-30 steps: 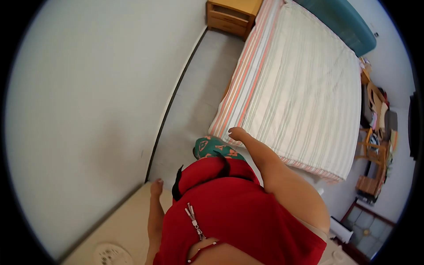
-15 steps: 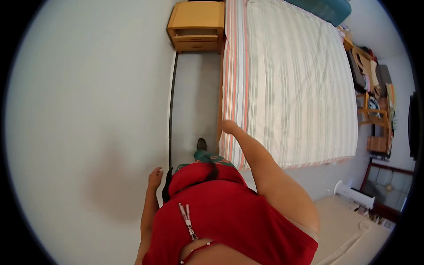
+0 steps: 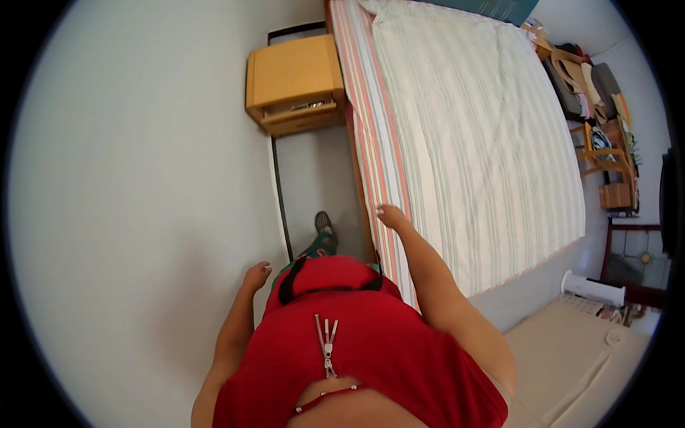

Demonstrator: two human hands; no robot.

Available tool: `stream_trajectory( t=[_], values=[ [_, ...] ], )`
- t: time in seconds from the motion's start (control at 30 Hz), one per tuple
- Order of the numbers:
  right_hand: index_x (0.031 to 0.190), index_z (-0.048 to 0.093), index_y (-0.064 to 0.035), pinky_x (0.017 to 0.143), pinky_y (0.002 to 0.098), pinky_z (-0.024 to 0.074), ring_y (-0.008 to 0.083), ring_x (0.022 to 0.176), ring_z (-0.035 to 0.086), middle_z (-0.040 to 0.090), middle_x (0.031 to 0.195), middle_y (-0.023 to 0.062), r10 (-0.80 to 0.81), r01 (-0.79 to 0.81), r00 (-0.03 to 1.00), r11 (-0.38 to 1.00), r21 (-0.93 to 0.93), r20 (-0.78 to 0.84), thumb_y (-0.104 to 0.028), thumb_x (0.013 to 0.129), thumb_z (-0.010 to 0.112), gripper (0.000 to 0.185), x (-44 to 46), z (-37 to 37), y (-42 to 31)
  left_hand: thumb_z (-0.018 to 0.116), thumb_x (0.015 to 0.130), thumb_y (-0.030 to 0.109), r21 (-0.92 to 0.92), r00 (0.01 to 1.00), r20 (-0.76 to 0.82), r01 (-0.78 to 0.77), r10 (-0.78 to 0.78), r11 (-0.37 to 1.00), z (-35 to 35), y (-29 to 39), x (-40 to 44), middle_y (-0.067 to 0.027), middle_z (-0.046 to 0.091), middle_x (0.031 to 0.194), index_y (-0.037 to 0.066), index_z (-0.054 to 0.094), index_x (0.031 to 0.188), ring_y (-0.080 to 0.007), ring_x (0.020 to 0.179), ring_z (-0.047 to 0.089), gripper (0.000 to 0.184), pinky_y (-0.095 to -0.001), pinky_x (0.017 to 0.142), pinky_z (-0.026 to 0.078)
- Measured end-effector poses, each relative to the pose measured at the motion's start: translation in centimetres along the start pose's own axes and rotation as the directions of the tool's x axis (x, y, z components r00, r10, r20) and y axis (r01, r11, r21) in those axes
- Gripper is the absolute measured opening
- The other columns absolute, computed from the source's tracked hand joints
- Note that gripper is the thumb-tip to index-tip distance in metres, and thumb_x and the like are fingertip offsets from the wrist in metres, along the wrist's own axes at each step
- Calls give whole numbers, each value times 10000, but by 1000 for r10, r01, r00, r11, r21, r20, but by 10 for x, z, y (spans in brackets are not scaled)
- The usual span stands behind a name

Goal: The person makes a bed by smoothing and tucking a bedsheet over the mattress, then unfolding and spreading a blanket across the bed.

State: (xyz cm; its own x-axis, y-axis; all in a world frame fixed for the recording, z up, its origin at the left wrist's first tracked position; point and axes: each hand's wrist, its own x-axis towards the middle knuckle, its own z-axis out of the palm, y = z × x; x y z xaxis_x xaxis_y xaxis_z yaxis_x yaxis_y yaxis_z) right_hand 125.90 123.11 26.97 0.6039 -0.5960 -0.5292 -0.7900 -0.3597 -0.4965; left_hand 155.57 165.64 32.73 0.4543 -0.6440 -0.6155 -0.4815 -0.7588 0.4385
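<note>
My left hand (image 3: 257, 275) hangs low beside the pale wall, its fingers slightly bent and apart, with nothing seen in it. Over the striped edge of the bed, my right hand (image 3: 391, 216) is loosely curled and holds nothing that I can see; whether it touches the cover cannot be made out. The bed (image 3: 478, 143) has a pale striped sheet with orange and blue bands along its side. Ahead stands a light wooden nightstand (image 3: 296, 71) between wall and bed, its upper drawer partly out with small items (image 3: 308, 105) inside.
One shoe (image 3: 323, 221) shows on the narrow grey floor strip (image 3: 317, 167). A teal headboard (image 3: 492, 7) is at the far end of the bed. Across the room are a wooden chair (image 3: 599, 150), a white cylindrical object (image 3: 594, 288) and a beige surface (image 3: 560, 357).
The nightstand is nearer, and items in its drawer now show. I have moved forward along the bed. Both hands have swung slightly; neither has taken hold of anything.
</note>
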Motion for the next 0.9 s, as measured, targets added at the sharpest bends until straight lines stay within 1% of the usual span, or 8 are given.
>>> stream_trajectory(
  t=[0.1,0.2,0.4,0.5,0.67,0.7,0.83,0.9],
  values=[
    [1068,614,-78,866,411,451,325,987,577,617,1050,162,122,-122,992,992,-11,-46,-285,799,549,346,-1,-11,48,561,839,313,74,1000,3,-5,5,997,-54,19,85,-150,642,935,105,582,1103,-305,886,607,337,-388,790,477],
    [1066,620,-82,866,406,454,330,990,577,619,1047,166,257,-254,964,966,51,-65,-286,800,564,340,-10,-22,68,565,837,305,58,993,2,-119,119,991,-98,39,173,-144,643,917,99,583,1096,-302,874,608,331,-384,779,479],
    [1047,633,-84,858,399,461,330,978,587,628,1022,174,500,-492,864,821,288,51,-282,796,590,322,23,-17,52,567,831,296,124,964,68,-264,257,957,-192,170,317,-137,645,905,95,582,1095,-303,846,612,332,-382,751,481],
    [1068,628,-105,867,400,456,332,987,580,624,1038,165,385,-397,918,896,200,98,-333,794,590,359,67,-18,37,558,830,285,36,932,38,-361,360,932,-216,217,377,-129,649,910,101,582,1096,-299,846,614,324,-382,748,482],
    [1095,610,-105,872,416,444,351,998,565,612,1061,168,273,-293,950,946,138,150,-367,815,559,387,204,-78,-7,545,834,274,106,935,145,-341,324,934,-250,263,447,-115,652,940,107,569,1126,-289,883,614,337,-376,771,481],
    [1095,605,-91,859,421,448,355,990,565,612,1043,183,197,-202,979,963,179,45,-344,829,538,373,237,-91,-12,543,837,274,103,937,179,-322,301,941,-258,272,460,-117,652,946,106,565,1132,-288,893,612,340,-375,779,479],
    [1114,585,-79,802,423,470,357,908,592,635,958,183,160,-125,974,971,205,-163,-309,838,529,364,337,-207,-76,531,855,282,82,935,209,-310,288,947,-287,290,518,-120,646,979,88,558,1144,-274,930,603,349,-371,801,471],
    [1114,584,-75,785,424,474,353,888,598,641,938,174,148,-70,967,937,343,-209,-298,829,541,365,379,-253,-97,530,861,283,58,937,198,-305,288,951,-302,310,549,-124,642,988,74,558,1143,-261,936,603,351,-360,801,469]
  ],
)
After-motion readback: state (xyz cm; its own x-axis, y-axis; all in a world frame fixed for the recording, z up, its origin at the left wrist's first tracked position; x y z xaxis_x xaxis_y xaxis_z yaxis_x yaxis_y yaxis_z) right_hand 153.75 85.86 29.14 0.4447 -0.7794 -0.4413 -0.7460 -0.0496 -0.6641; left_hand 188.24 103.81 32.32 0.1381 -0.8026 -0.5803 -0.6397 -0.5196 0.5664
